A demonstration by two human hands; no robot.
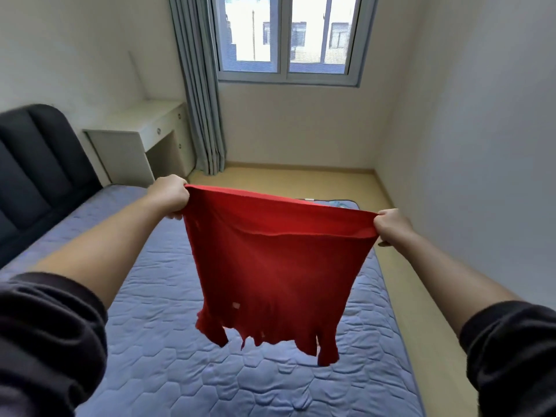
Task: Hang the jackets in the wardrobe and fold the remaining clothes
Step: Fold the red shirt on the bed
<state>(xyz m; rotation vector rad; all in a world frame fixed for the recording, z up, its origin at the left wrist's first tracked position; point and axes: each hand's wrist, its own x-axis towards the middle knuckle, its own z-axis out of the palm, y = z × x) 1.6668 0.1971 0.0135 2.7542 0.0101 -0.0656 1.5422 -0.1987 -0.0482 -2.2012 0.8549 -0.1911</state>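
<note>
A red garment hangs in the air above the bed, stretched wide between both hands. My left hand grips its upper left corner with curled fingers. My right hand grips the upper right corner. The top edge is pulled taut and the lower part dangles loose, with what look like sleeves at the bottom. Behind the garment's top edge, a bit of light blue cloth lies at the far end of the mattress, mostly hidden.
The blue quilted mattress fills the space below the garment. A dark padded headboard stands at the left. A white desk and grey curtain are by the window. A strip of floor runs along the right wall.
</note>
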